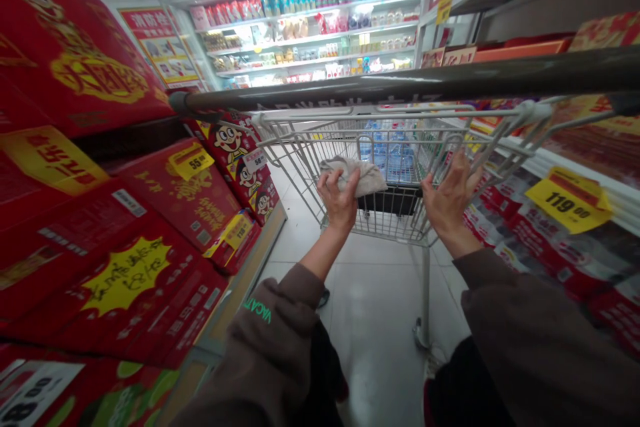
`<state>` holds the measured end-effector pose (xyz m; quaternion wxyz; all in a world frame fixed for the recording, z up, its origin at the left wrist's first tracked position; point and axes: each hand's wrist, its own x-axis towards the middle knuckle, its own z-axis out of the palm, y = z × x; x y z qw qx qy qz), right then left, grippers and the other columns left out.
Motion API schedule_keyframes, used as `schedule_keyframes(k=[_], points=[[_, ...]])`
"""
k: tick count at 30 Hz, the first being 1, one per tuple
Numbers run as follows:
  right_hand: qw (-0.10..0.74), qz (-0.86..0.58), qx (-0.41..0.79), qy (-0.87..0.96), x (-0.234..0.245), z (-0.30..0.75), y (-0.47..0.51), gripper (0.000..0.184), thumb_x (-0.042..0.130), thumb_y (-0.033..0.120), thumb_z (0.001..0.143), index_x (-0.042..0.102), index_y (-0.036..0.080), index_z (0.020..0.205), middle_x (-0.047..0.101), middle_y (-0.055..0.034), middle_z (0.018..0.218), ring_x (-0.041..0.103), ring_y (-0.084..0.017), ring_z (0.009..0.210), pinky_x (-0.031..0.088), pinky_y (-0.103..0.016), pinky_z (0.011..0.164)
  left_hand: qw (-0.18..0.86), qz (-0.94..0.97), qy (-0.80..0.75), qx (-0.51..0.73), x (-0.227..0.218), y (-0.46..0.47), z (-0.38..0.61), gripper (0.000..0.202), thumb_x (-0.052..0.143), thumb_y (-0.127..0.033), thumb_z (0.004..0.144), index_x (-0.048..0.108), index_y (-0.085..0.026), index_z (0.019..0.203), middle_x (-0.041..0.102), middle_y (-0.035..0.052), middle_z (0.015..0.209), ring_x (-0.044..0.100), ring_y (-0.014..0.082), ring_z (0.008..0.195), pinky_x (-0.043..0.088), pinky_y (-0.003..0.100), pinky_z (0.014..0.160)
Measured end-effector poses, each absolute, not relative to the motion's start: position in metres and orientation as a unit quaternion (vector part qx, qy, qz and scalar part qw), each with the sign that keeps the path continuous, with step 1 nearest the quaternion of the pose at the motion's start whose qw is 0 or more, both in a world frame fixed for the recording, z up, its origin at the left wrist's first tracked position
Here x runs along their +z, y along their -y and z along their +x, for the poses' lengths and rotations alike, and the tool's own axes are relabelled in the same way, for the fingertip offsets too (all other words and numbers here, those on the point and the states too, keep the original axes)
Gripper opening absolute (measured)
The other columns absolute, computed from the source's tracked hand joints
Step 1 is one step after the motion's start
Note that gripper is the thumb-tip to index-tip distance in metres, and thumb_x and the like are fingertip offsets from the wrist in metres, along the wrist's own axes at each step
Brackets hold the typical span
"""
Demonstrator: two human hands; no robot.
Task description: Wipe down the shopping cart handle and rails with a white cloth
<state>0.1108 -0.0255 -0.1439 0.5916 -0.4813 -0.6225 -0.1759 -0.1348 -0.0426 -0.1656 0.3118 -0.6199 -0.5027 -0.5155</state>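
Observation:
A wire shopping cart (300, 140) stands in front of me, its dark handlebar (320, 88) running across the view above my hands. In my left hand (340, 199) is a crumpled greyish-white cloth (370, 177), pressed against the near wire side of the cart below the handlebar. My right hand (450, 197) grips the cart's wires at the right of that side, with its fingertips partly hidden among them. Several blue-tinted water bottles (395, 150) show through the mesh beyond. Between my hands, a black panel (390, 201) crosses the lower part of the cart.
Red gift boxes (185, 193) with yellow price tags are stacked close on the left. Shelves with packaged goods (540, 233) line the right side. A lit refrigerated display (310, 33) stands at the back. Pale floor tiles (373, 307) lie below, where a cart wheel (420, 335) rests near my shoe.

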Motion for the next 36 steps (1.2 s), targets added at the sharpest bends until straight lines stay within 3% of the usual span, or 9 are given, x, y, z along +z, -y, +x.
schedule_keyframes(k=[6, 9, 15, 21, 27, 31, 36], points=[[0.598, -0.462, -0.168, 0.633, -0.145, 0.129, 0.029, 0.072, 0.055, 0.025, 0.093, 0.028, 0.022, 0.16, 0.043, -0.021, 0.16, 0.022, -0.04, 0.159, 0.017, -0.073, 0.127, 0.274, -0.662, 0.55, -0.429, -0.204, 0.052, -0.136, 0.049, 0.05, -0.003, 0.093, 0.077, -0.035, 0.118, 0.06, 0.0115, 0.128, 0.045, 0.0315, 0.127, 0.045, 0.055, 0.104], [0.597, -0.467, -0.155, 0.633, -0.145, 0.136, 0.032, 0.072, 0.054, 0.028, 0.095, 0.026, 0.025, 0.161, 0.043, -0.0207, 0.161, 0.027, -0.041, 0.155, 0.017, -0.073, 0.126, 0.275, -0.656, 0.573, -0.408, -0.216, 0.062, -0.145, 0.052, 0.053, -0.001, 0.09, 0.075, -0.034, 0.122, 0.06, 0.0121, 0.129, 0.045, 0.0322, 0.127, 0.047, 0.053, 0.1], [0.606, -0.532, -0.225, 0.547, -0.146, 0.109, 0.046, 0.073, 0.055, 0.031, 0.092, 0.033, 0.009, 0.158, 0.038, -0.0273, 0.161, 0.03, -0.043, 0.151, 0.026, -0.075, 0.119, 0.309, -0.616, 0.527, -0.497, -0.173, 0.058, -0.146, 0.054, 0.049, -0.003, 0.09, 0.073, -0.035, 0.127, 0.056, 0.0103, 0.132, 0.041, 0.0311, 0.13, 0.042, 0.054, 0.11], [0.526, -0.474, -0.157, 0.689, -0.142, 0.057, 0.06, 0.058, 0.047, 0.021, 0.092, 0.046, 0.015, 0.15, 0.057, -0.0198, 0.145, 0.047, -0.033, 0.143, 0.037, -0.062, 0.12, 0.335, -0.603, 0.541, -0.481, -0.173, 0.043, -0.139, 0.048, 0.048, -0.006, 0.093, 0.075, -0.033, 0.122, 0.058, 0.0109, 0.128, 0.042, 0.0314, 0.127, 0.046, 0.055, 0.105], [0.546, -0.486, -0.102, 0.675, -0.137, 0.034, 0.049, 0.063, 0.049, 0.033, 0.096, 0.038, 0.01, 0.154, 0.051, -0.0249, 0.152, 0.042, -0.035, 0.146, 0.037, -0.063, 0.119, 0.3, -0.65, 0.557, -0.422, -0.199, 0.055, -0.155, 0.05, 0.05, -0.004, 0.094, 0.076, -0.036, 0.121, 0.061, 0.0124, 0.129, 0.045, 0.0329, 0.126, 0.046, 0.055, 0.099], [0.566, -0.502, -0.082, 0.649, -0.133, 0.018, 0.039, 0.073, 0.058, 0.045, 0.095, 0.036, 0.008, 0.154, 0.048, -0.0272, 0.153, 0.04, -0.037, 0.146, 0.037, -0.062, 0.12, 0.316, -0.628, 0.55, -0.451, -0.183, 0.057, -0.166, 0.052, 0.05, -0.003, 0.092, 0.075, -0.035, 0.124, 0.059, 0.0119, 0.13, 0.043, 0.0328, 0.127, 0.045, 0.055, 0.103], [0.568, -0.526, -0.057, 0.631, -0.131, 0.004, 0.034, 0.073, 0.058, 0.046, 0.097, 0.033, 0.011, 0.157, 0.053, -0.025, 0.148, 0.034, -0.037, 0.149, 0.036, -0.064, 0.119, 0.343, -0.579, 0.553, -0.492, -0.163, 0.046, -0.176, 0.055, 0.052, -0.002, 0.086, 0.074, -0.034, 0.126, 0.056, 0.0108, 0.133, 0.04, 0.0326, 0.13, 0.044, 0.056, 0.108]])
